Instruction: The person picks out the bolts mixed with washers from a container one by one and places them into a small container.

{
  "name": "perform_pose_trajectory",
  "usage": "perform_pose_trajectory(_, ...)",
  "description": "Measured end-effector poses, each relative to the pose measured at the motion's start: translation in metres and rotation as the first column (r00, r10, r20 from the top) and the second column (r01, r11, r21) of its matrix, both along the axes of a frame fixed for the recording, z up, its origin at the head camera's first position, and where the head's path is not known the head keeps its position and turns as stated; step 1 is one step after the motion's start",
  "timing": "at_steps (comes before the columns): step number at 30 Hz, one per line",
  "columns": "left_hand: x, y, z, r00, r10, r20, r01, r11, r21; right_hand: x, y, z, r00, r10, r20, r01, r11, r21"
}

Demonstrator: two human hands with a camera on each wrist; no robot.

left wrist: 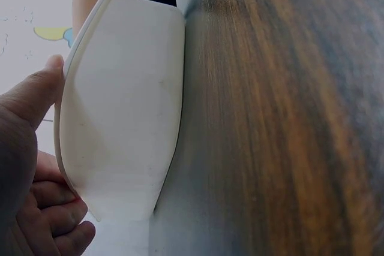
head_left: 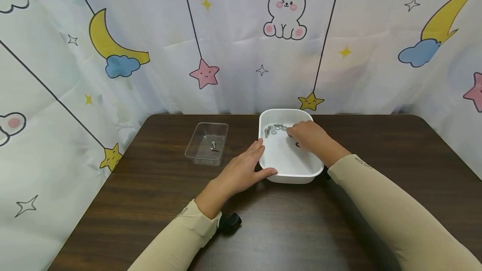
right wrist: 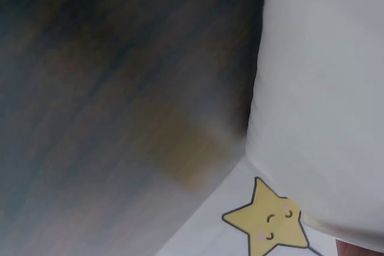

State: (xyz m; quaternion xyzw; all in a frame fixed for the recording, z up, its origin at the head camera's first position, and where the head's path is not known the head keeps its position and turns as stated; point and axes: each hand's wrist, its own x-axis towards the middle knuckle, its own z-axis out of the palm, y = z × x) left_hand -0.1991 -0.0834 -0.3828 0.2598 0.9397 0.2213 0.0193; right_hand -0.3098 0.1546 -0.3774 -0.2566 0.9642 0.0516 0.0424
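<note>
A white tray (head_left: pixel 290 175) stands near the table's back edge. My left hand (head_left: pixel 242 170) rests on its near left corner, fingers along the left rim and thumb on the front rim. In the left wrist view, the thumb touches the tray's rim (left wrist: pixel 62 97). Inside the tray, my right hand (head_left: pixel 310 136) reaches down with bent fingers beside several washers (head_left: pixel 278 128); I cannot tell if it holds anything. Silver bolts (head_left: pixel 267 131) lie by the left wall. A small dark ring (head_left: pixel 297 144) shows under the right hand.
Left of the tray, a clear plastic box (head_left: pixel 196 149) holds small bolts (head_left: pixel 214 146). Both stand on a dark wooden table (head_left: pixel 286 225). A patterned curtain (head_left: pixel 233 28) hangs close behind the table. A black wrist device (head_left: pixel 230 223) sits under the left sleeve.
</note>
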Motion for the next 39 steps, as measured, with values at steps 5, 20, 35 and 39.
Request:
perform_pose_trajectory(5,-0.0002,0.0009,-0.0007,1.0,0.0,0.0,0.0,1.0,-0.004,0.0011,0.0003,0.0,1.0,-0.018,0.016,0.019,0.999,-0.048)
perform_pose_trajectory(20,0.0038,-0.0042,-0.0029,1.0,0.015,0.016,-0.015,1.0,-0.007,0.0029,-0.0065,-0.0047,0.999,0.001,0.032,0.001,0.996,-0.091)
perform_pose_trajectory(35,0.0011,-0.0005,-0.0014,1.0,-0.005,-0.024,0.005,1.0,-0.001,0.0038,0.001,0.0012,0.999,0.031,0.01,-0.029,0.99,-0.135)
perform_pose_trajectory(39,-0.0001,0.0004,-0.0012,1.0,-0.005,-0.026,0.004,1.0,-0.006,0.0082,0.0028,0.0019,0.999,0.034,0.029,-0.027,0.979,-0.203)
